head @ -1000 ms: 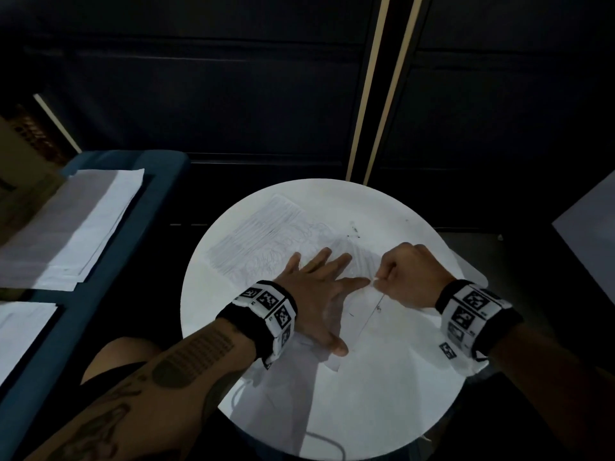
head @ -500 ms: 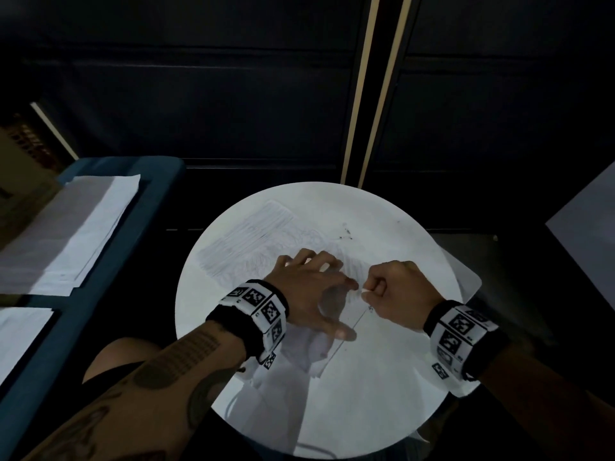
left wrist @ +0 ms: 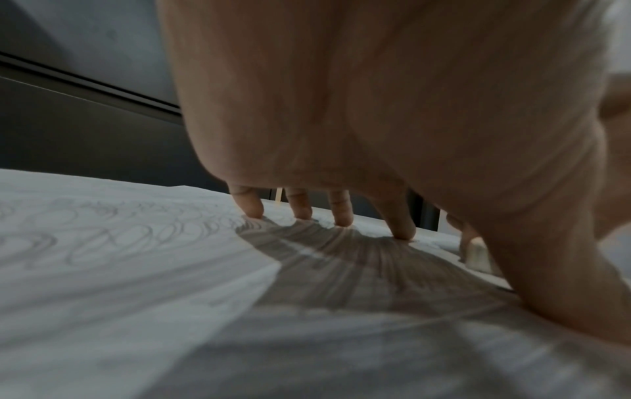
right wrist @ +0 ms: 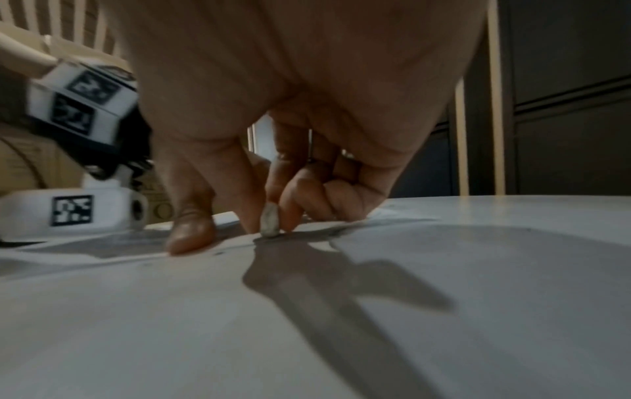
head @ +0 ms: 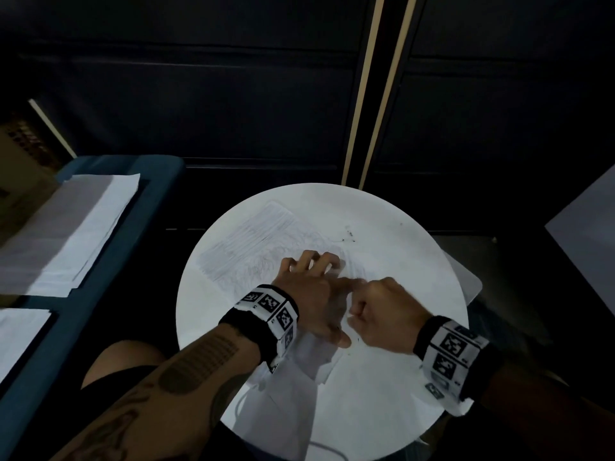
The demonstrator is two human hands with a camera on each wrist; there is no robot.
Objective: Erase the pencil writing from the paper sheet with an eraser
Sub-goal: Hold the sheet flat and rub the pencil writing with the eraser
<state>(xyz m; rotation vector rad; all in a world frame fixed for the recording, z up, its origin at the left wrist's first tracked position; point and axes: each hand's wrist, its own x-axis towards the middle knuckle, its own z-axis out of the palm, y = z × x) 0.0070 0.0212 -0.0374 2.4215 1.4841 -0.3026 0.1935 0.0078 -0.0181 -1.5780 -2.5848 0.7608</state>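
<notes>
On the round white counter (head: 382, 377) lies the white paper sheet with grey pencil scribbles (head: 253, 241), and both hands work on it. The left hand (head: 309, 294) is open, its fingertips (left wrist: 403, 229) arched and pressing down on the sheet to keep it from sliding, thumb spread toward the near edge. The right hand (head: 382, 311) is closed on a small, worn, greyish-white eraser (right wrist: 270, 221), pinched btw. thumb and fingers; its tip touches the paper just beside the left thumb.

Progress, as I judge it: not far. The left part of the sheet has dense pencil lines and loops (clearly seen in the left wrist view), so most writing is left. The area near the eraser looks paler, prob. already rubbed, but blur makes this uncertain. Some dark crumbs (head: 349, 234) lie on the counter beyond the hands, maybe eraser dust.

To the person's left, other white sheets (head: 76, 234) rest on a blue surface (head: 156, 171).
</notes>
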